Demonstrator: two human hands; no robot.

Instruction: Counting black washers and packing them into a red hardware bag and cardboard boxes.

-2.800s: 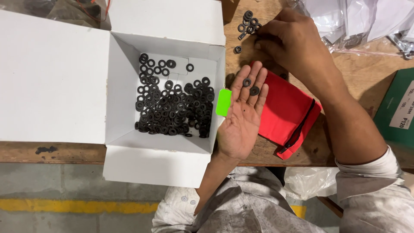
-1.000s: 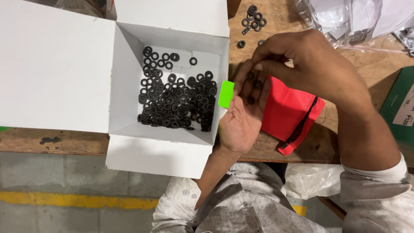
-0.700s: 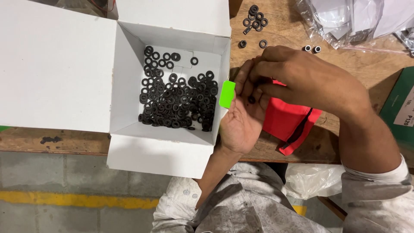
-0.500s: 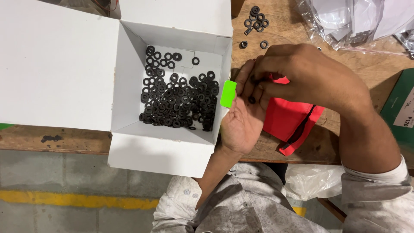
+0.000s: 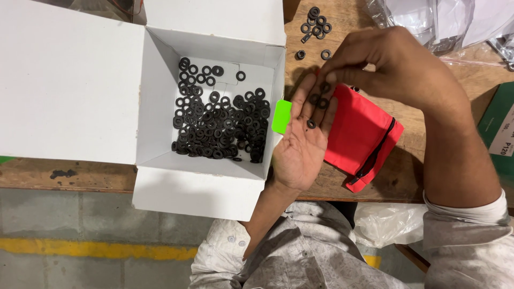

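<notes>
On the left, the white cardboard box (image 5: 160, 107) sits open at the near edge of the wooden worktop (image 5: 428, 155), its floor heaped with small black rubber rings (image 5: 219, 128). Just beside its right wall my left hand (image 5: 300, 144) lies palm up and flat, fingers stretched, cradling a few loose rings (image 5: 316, 104) on the fingers and palm; nothing is gripped, they simply rest there. A bright green tag (image 5: 281, 116) pokes out at the hand's left edge (I cannot tell how it is held). My right hand (image 5: 391, 69) comes in above, fingertips pinched together on one ring over the left fingers. Beneath both lies a red zip pouch (image 5: 364, 139), and further back a small cluster of rings (image 5: 315, 27) sits on the wood.

The risk I see: the open palm is level only by effort, so a slight tilt would roll rings off onto the pouch or over the edge to the floor. The pinch is also thin, and a ring could flick away.
</notes>
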